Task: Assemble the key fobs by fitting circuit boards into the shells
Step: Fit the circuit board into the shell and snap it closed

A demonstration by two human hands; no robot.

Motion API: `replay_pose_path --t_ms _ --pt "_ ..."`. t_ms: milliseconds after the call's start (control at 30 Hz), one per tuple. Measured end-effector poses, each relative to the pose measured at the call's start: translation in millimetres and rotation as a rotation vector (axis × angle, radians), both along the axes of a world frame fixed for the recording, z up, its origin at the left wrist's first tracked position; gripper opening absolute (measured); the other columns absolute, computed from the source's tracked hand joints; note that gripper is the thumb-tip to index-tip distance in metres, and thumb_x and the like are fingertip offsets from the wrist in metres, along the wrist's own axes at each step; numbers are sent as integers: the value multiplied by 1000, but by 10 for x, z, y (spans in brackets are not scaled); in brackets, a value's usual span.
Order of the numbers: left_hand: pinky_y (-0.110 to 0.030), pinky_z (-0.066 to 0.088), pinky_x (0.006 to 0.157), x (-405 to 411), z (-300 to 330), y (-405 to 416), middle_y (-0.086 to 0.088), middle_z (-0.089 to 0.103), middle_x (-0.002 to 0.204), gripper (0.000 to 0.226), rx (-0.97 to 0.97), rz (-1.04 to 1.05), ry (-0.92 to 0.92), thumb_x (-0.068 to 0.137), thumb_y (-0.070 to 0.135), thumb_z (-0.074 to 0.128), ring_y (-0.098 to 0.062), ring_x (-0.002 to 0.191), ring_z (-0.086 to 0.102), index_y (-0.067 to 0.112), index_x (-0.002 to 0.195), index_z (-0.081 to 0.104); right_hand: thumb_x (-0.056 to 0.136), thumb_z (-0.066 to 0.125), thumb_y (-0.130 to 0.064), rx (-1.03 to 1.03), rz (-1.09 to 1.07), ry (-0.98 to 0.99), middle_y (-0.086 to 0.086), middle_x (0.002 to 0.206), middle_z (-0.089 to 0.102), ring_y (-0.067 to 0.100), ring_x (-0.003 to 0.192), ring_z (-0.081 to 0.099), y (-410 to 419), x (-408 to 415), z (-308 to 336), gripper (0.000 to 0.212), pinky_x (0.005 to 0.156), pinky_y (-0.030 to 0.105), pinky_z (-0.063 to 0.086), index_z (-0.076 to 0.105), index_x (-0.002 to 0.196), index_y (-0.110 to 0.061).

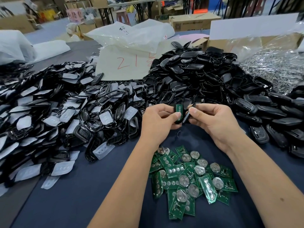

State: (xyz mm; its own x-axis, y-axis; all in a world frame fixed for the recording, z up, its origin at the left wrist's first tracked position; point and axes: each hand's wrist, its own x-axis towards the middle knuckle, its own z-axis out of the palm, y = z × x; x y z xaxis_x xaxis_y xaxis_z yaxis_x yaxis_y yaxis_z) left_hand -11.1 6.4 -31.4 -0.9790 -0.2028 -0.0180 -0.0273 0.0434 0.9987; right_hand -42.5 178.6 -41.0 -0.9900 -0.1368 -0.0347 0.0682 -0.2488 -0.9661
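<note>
- My left hand [158,120] was raised over the middle of the surface [85,186], forearm running up from the near edge, palm turned inward.
- Its fingers pinched a green circuit board [179,111] seated in a black shell [177,121], my thumb pressed flat on the board's lower part.
- My right hand [212,122] mirrored it, thumb and fingers pinching a second black shell half [186,118], tilted on edge and just beside the board.
- The loose circuit boards [189,180] lay heaped near the surface's near edge, between my forearms.
- Black back shells [189,74] were piled toward the far edge; front frames with white pads [54,112] were spread along the left edge.
- More black fobs [271,116] lay along the right edge.
</note>
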Motion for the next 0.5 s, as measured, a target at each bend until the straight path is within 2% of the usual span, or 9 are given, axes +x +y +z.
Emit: replay_pose_path --t_ms 167,267,500 --pt "-28 64 66 16 -29 54 -8 77 81 8 -200 -22 114 88 3 79 -18 73 76 10 92 79 66 88 -31 93 -63 47 11 95 80 19 86 77 -48 16 -18 33 75 24 61 82 93 -13" --pt "-31 65 70 7 -46 60 -5 77 84 9 -234 -28 115 90 5 78 -20 77 75 10 97 80 70 89 -26 95 -95 36 8 92 81 17 83 78 -62 13 -13 25 72 21 61 81 91 -16" --pt "-26 62 71 -7 -51 70 -1 78 89 13 -297 -57 154 97 10 71 -15 78 75 10 104 81 79 89 -19 118 -98 54 12 92 80 24 88 79 -73 18 -7 14 74 23 62 82 90 -15"
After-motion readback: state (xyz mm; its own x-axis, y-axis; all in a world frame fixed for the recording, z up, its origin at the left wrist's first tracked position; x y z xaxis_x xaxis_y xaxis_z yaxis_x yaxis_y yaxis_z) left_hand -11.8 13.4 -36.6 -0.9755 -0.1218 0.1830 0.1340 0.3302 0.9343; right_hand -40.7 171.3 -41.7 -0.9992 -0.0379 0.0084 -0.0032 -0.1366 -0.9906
